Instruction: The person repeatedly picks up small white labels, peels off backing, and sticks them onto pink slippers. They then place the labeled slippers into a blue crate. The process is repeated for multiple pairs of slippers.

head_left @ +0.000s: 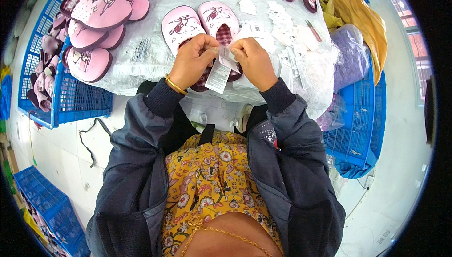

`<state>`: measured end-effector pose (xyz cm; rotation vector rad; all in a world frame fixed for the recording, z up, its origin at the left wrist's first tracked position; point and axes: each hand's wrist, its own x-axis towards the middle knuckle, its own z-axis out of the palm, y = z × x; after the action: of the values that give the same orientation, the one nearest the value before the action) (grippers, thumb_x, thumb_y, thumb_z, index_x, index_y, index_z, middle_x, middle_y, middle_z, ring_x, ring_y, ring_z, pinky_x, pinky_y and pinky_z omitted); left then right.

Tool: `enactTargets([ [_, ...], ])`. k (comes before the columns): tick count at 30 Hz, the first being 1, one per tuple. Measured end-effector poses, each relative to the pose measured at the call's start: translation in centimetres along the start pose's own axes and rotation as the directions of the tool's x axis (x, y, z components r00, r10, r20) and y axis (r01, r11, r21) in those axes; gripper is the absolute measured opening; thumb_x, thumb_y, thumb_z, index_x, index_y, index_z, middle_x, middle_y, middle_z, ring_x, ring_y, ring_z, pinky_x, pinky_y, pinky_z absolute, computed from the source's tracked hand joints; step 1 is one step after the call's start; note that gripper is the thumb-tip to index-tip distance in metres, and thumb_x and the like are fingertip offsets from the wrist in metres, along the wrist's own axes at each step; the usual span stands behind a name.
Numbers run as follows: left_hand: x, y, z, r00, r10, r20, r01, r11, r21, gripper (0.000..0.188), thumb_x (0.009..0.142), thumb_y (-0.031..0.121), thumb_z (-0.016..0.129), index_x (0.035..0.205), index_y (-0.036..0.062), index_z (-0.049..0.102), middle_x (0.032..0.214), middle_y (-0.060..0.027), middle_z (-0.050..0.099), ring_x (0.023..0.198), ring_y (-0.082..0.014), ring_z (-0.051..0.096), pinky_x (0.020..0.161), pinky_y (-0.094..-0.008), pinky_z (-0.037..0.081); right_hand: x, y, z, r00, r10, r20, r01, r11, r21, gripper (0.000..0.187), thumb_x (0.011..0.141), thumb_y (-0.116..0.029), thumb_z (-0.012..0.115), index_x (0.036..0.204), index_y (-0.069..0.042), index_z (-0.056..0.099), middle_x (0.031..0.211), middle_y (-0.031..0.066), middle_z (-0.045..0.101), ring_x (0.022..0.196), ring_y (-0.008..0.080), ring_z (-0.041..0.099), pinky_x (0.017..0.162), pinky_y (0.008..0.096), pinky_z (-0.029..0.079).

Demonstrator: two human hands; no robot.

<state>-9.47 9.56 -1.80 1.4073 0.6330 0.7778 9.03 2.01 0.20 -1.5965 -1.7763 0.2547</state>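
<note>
Both my hands meet over a pair of pink slippers (181,23) with a printed figure on the toes and dark checked lining. My left hand (194,61) pinches the edge of a small white printed label (218,75), which hangs down between my hands over the slippers' heel ends. Fingers closed, my right hand (255,63) grips the same label's clear upper part from the other side. The slippers lie side by side on a plastic-covered table (141,75), toes pointing away from me.
Pink slippers (101,9) are piled at the table's left, beside a blue crate (82,99) holding more. Loose white labels (281,21) and small red-handled snips (313,31) lie at right. Another blue crate (351,115) stands right, near a yellow cloth (358,9). A third blue crate (49,205) is lower left.
</note>
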Motion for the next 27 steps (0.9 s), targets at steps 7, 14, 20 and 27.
enactTargets([
  [7, 0.9, 1.6, -0.2, 0.995, 0.039, 0.096, -0.058, 0.976, 0.209, 0.011, 0.093, 0.003, 0.060, 0.103, 0.0009, 0.059, 0.087, 0.0016, 0.059, 0.074, -0.0036, 0.053, 0.066, -0.0197, 0.044, -0.9, 0.3, 0.7, 0.960, 0.279, 0.015, -0.256, 0.857, 0.447, 0.019, 0.091, -0.005, 0.062, 0.109, -0.001, 0.057, 0.094, 0.0098, 0.069, 0.085, 0.0170, 0.068, 0.076, 0.0289, 0.053],
  [14, 1.9, 1.0, -0.8, 0.957, 0.109, 0.269, -0.169, 0.963, 0.208, 0.015, 0.090, -0.003, 0.058, 0.105, 0.0004, 0.058, 0.090, 0.0016, 0.058, 0.081, -0.0039, 0.054, 0.072, -0.0203, 0.046, -1.5, 0.2, 1.1, 0.960, 0.281, -0.007, -0.229, 0.796, 0.560, 0.027, 0.092, -0.007, 0.065, 0.117, -0.003, 0.055, 0.096, 0.0077, 0.072, 0.085, 0.0090, 0.066, 0.075, 0.0253, 0.053],
  [20, 1.8, 0.5, -0.7, 0.959, 0.058, 0.276, -0.121, 0.968, 0.220, 0.015, 0.089, -0.005, 0.058, 0.104, 0.0006, 0.057, 0.088, 0.0027, 0.056, 0.079, -0.0022, 0.052, 0.069, -0.0185, 0.044, -1.7, 0.5, 1.4, 0.956, 0.292, -0.014, -0.242, 0.818, 0.522, 0.026, 0.090, -0.007, 0.068, 0.114, -0.003, 0.057, 0.092, 0.0052, 0.073, 0.081, 0.0065, 0.064, 0.073, 0.0227, 0.052],
  [27, 1.8, 0.0, -0.5, 0.966, 0.118, 0.229, -0.170, 0.960, 0.224, 0.011, 0.087, 0.003, 0.064, 0.096, 0.0020, 0.058, 0.081, -0.0027, 0.061, 0.074, -0.0094, 0.056, 0.069, -0.0250, 0.048, -1.5, 0.2, 1.2, 0.959, 0.283, -0.002, -0.247, 0.838, 0.487, 0.024, 0.090, -0.006, 0.068, 0.112, -0.004, 0.058, 0.092, 0.0056, 0.073, 0.081, 0.0074, 0.066, 0.071, 0.0231, 0.053],
])
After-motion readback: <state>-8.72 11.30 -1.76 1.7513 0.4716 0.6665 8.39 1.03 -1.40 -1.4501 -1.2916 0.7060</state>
